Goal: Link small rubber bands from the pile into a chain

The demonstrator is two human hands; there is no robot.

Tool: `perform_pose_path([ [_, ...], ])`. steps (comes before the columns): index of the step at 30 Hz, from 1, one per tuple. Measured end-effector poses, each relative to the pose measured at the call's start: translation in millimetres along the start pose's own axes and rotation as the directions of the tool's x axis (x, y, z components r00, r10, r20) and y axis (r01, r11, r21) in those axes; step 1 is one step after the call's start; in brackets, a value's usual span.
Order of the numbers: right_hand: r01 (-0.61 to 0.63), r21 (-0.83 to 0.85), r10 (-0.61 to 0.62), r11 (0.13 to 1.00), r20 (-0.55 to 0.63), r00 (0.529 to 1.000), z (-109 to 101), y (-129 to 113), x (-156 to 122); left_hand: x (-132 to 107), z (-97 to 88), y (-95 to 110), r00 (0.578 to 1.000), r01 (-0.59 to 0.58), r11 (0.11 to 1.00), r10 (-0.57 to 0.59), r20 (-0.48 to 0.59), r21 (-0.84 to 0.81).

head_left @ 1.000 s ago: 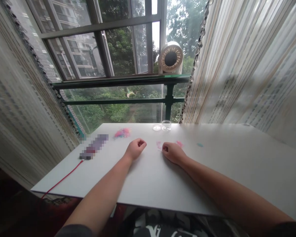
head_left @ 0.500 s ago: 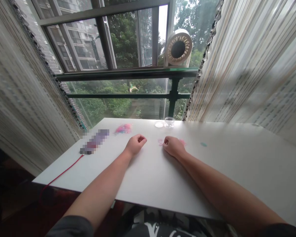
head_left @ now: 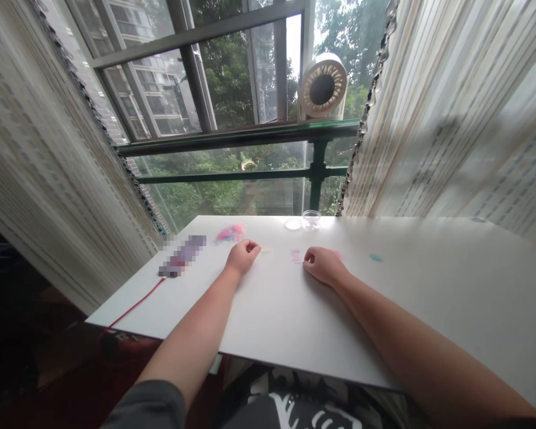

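My left hand [head_left: 243,257] is over the white table, thumb and fingertips pinched together; anything between them is too small to make out. Just right of those fingertips lies a faint pale yellowish bit [head_left: 265,250]. Farther right, my right hand [head_left: 325,266] rests on the table with curled fingers, and whatever they hold is hidden. Small thin pink loops [head_left: 296,255] lie beside its fingertips. Behind its knuckles shows part of a pink cluster [head_left: 337,254]. A loose heap of small pink, red and blue pieces [head_left: 231,233] sits beyond my left hand.
At the table's [head_left: 268,316] far edge stand a clear round jar [head_left: 311,220] and its flat lid [head_left: 293,224]. A teal piece [head_left: 376,257] lies to the right. On the left is a blurred-out object [head_left: 183,256] with a red cable [head_left: 134,305]. A round fan [head_left: 324,88] stands by the window.
The view has turned slightly. My hands have drawn a little apart, the left one shifting left. The pale bit beside my left fingertips now shows. Both hands stay closed.
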State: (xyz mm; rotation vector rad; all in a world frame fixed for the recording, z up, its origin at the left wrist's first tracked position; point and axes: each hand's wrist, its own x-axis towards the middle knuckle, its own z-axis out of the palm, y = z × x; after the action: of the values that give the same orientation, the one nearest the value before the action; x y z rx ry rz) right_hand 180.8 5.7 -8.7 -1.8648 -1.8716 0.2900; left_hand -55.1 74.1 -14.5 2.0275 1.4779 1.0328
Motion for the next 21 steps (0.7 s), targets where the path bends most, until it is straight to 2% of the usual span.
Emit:
perform_pose_path([
  [4,0.019,0.024,-0.019,1.0,-0.013,1.0,-3.3,0.2,-2.0,14.0,-19.7,-22.7,0.988,0.146,0.966,-0.133,-0.072,0.215],
  [7,0.055,0.004,-0.055,0.998,-0.003,0.998,-2.6,-0.9,-3.2,23.2,-35.9,-41.3,0.944,0.327,0.881,-0.289,-0.158,0.342],
  [9,0.077,-0.031,-0.077,0.997,0.011,0.997,-1.4,-1.2,-3.3,26.1,-41.9,-48.9,0.927,0.373,0.846,-0.323,-0.19,0.381],
  [12,0.107,-0.087,-0.105,0.99,0.02,0.994,-0.7,-0.6,-2.1,25.8,-43.0,-50.9,0.93,0.365,0.841,-0.312,-0.194,0.399],
  [17,0.125,-0.144,-0.112,0.982,0.097,0.989,-3.4,-0.5,-1.9,21.3,-37.7,-41.1,0.934,0.344,0.863,-0.274,-0.229,0.37],
  [21,0.164,-0.134,-0.141,0.977,0.169,0.976,-5.5,-3.2,-5.8,18.5,-33.8,-34.7,0.95,0.306,0.859,-0.246,-0.193,0.41],
])
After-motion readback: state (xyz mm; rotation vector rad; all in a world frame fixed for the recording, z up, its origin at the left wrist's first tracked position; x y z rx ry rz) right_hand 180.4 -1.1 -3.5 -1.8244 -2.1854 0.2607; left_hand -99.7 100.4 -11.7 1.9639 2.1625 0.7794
